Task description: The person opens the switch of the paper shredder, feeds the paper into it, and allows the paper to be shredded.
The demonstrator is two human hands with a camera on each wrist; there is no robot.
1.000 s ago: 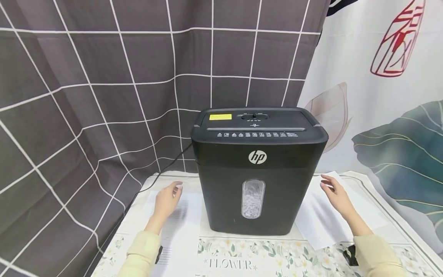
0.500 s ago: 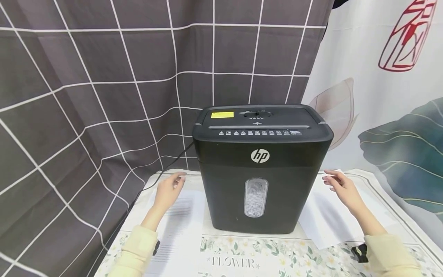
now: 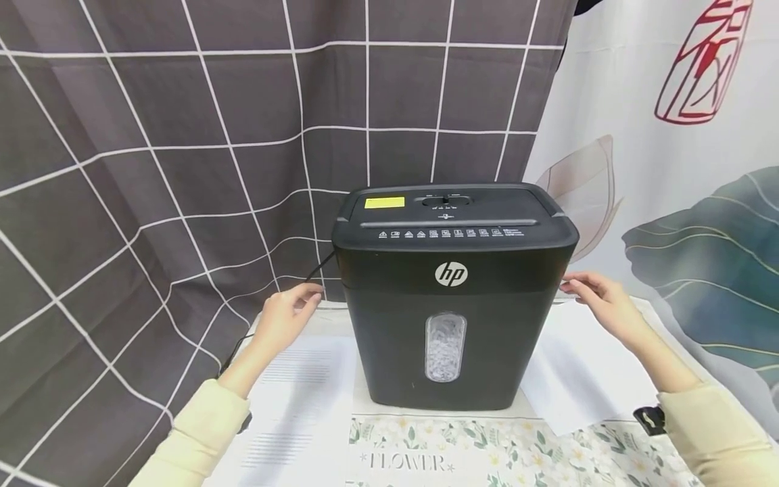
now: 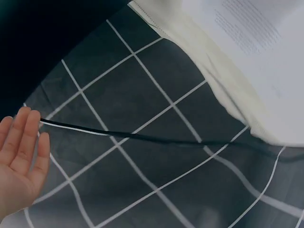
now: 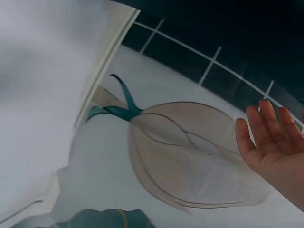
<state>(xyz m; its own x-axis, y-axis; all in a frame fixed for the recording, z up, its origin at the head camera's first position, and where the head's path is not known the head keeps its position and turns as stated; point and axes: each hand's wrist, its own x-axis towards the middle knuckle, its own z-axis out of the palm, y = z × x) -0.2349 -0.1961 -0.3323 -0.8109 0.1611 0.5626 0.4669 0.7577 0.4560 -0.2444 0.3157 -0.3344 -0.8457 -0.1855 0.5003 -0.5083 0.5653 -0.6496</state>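
Note:
A black HP paper shredder (image 3: 389,338) stands upright between my hands, with white shreds behind its front window (image 3: 445,347). To its left, my left hand (image 3: 285,316) hovers above a printed sheet (image 3: 298,385), fingers relaxed and holding nothing. In the left wrist view the left fingers (image 4: 29,130) look close to the black power cord (image 4: 156,140); whether they touch it I cannot tell. My right hand (image 3: 602,308) is raised beside the shredder's right side, over white paper (image 3: 578,379). The right wrist view shows its fingers (image 5: 266,118) loosely extended, with nothing in them.
A dark grid curtain (image 3: 243,88) hangs behind and to the left. On the right is a white patterned curtain (image 3: 627,88). A floral cloth (image 3: 420,436) covers the table under the shredder and papers. The cord runs off the table's left side.
Both hands have risen slightly toward the shredder's sides, the right fingers closer to its right wall. The camera view has shifted a little. The shredder and papers appear to stay in place.

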